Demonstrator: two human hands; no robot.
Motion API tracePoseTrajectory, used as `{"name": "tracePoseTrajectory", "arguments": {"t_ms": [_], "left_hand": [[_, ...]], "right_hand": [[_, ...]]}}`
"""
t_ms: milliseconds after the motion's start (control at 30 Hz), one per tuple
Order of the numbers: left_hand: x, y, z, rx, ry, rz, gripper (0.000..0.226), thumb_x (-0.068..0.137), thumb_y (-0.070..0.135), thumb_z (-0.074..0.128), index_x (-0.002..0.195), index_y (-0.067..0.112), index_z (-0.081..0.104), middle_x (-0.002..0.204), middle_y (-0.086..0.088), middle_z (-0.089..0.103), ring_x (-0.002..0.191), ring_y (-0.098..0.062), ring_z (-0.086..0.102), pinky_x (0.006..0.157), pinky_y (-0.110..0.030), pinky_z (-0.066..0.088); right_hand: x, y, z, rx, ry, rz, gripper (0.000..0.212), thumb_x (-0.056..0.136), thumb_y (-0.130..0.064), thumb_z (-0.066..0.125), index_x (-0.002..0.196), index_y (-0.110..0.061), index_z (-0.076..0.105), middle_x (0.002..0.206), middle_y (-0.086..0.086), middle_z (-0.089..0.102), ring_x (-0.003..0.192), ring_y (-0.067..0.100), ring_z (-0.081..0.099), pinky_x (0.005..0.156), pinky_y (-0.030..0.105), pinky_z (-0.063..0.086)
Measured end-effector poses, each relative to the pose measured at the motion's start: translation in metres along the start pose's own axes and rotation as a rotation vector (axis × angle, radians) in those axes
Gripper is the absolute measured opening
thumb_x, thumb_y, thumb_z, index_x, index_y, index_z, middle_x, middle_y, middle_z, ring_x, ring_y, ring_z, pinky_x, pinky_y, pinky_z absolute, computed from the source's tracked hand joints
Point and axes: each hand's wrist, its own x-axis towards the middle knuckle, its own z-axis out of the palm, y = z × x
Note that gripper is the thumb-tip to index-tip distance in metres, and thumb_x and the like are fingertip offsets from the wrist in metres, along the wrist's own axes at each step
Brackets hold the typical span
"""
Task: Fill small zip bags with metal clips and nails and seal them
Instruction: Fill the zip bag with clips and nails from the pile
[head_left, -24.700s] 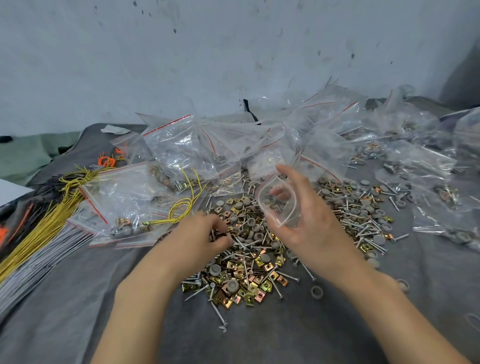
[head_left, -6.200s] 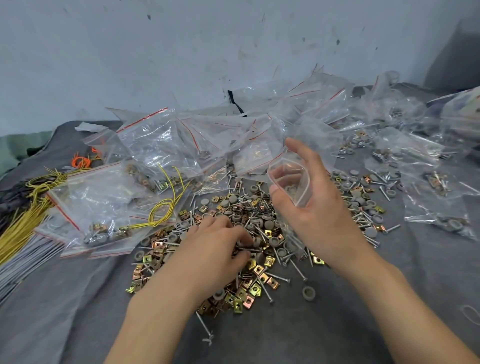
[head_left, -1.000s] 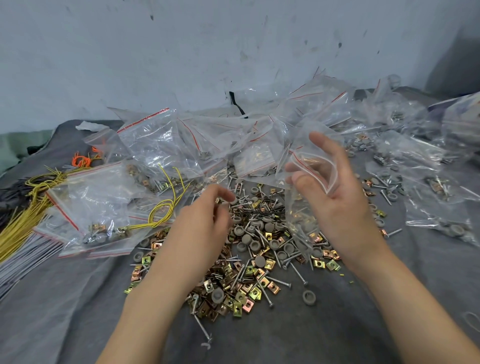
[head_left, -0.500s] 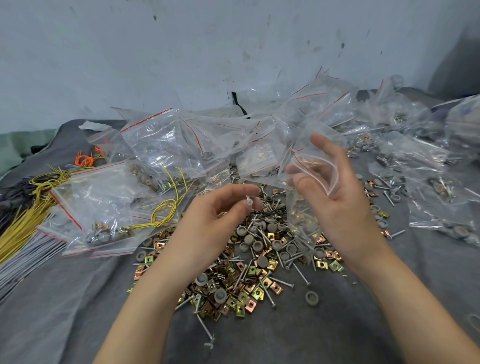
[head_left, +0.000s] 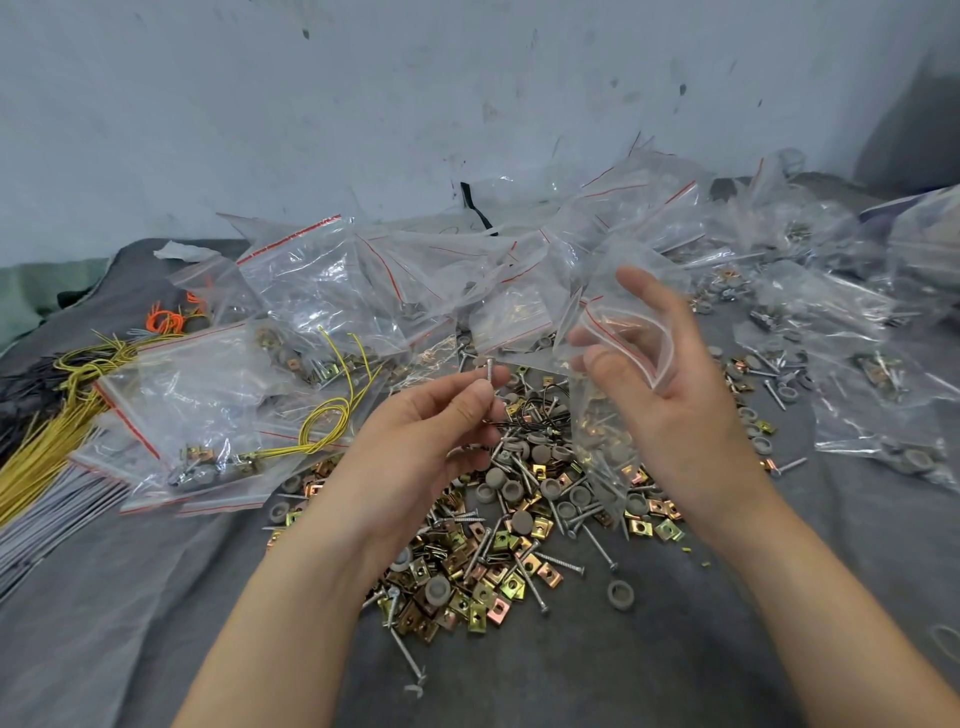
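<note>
Pinching a nail (head_left: 489, 375) between thumb and forefinger, the left hand (head_left: 431, 431) holds it nearly upright, head at the top, just left of the zip bag (head_left: 618, 322). The right hand (head_left: 670, 395) grips that bag at its red-lined mouth, which is spread open toward the nail. The bag's body hangs above the loose pile (head_left: 498, 561) of clips, nails and grey caps on the desk (head_left: 779, 623). Gold clips show through its lower part, though I cannot tell whether they are inside or behind. The nail probably needs tipping rightward to enter. Beyond lie heaped filled bags (head_left: 322, 291).
</note>
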Motion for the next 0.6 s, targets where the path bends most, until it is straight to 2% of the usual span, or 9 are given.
{"name": "tracePoseTrajectory", "arguments": {"t_ms": [133, 267, 400, 467, 600], "left_hand": [[0.000, -0.002, 0.002, 0.027, 0.054, 0.011, 0.033, 0.078, 0.028, 0.067, 0.108, 0.016, 0.070, 0.081, 0.002, 0.069, 0.071, -0.009, 0.061, 0.065, -0.021, 0.054], [0.001, -0.001, 0.002, 0.052, 0.080, 0.045, 0.022, 0.074, 0.030, 0.071, 0.094, 0.025, 0.078, 0.081, 0.006, 0.067, 0.072, -0.007, 0.062, 0.068, -0.023, 0.054], [-0.001, 0.008, 0.002, 0.022, 0.054, 0.095, 0.020, 0.079, 0.025, 0.067, 0.095, 0.025, 0.079, 0.081, 0.007, 0.067, 0.075, -0.006, 0.062, 0.069, -0.022, 0.053], [-0.004, 0.019, 0.006, 0.068, 0.079, 0.163, 0.018, 0.085, 0.021, 0.065, 0.096, 0.025, 0.079, 0.082, 0.006, 0.068, 0.077, -0.007, 0.063, 0.071, -0.023, 0.052], [-0.013, 0.044, 0.021, 0.408, 0.197, 0.450, 0.019, 0.096, 0.019, 0.062, 0.101, 0.033, 0.075, 0.083, 0.004, 0.070, 0.076, -0.007, 0.062, 0.073, -0.023, 0.053]], "right_hand": [[-0.001, 0.000, -0.001, -0.004, -0.010, 0.005, 0.050, 0.094, -0.028, 0.063, 0.132, -0.052, 0.043, 0.116, -0.003, 0.067, 0.112, 0.009, 0.065, 0.098, 0.028, 0.048], [-0.001, 0.001, 0.000, -0.012, -0.023, 0.016, 0.052, 0.098, -0.020, 0.063, 0.133, -0.051, 0.040, 0.116, -0.002, 0.067, 0.112, 0.008, 0.064, 0.093, 0.019, 0.050], [-0.002, 0.001, 0.002, -0.015, -0.027, 0.025, 0.056, 0.097, -0.015, 0.063, 0.139, -0.043, 0.038, 0.115, 0.001, 0.066, 0.109, 0.005, 0.064, 0.090, 0.013, 0.047], [-0.002, 0.000, 0.003, -0.013, -0.038, 0.028, 0.058, 0.097, -0.014, 0.064, 0.142, -0.039, 0.037, 0.115, 0.001, 0.065, 0.108, 0.005, 0.064, 0.088, 0.012, 0.047], [-0.001, 0.001, 0.006, -0.010, -0.059, 0.025, 0.060, 0.096, -0.014, 0.065, 0.143, -0.038, 0.036, 0.110, -0.006, 0.063, 0.105, 0.001, 0.063, 0.087, 0.013, 0.048]]}}
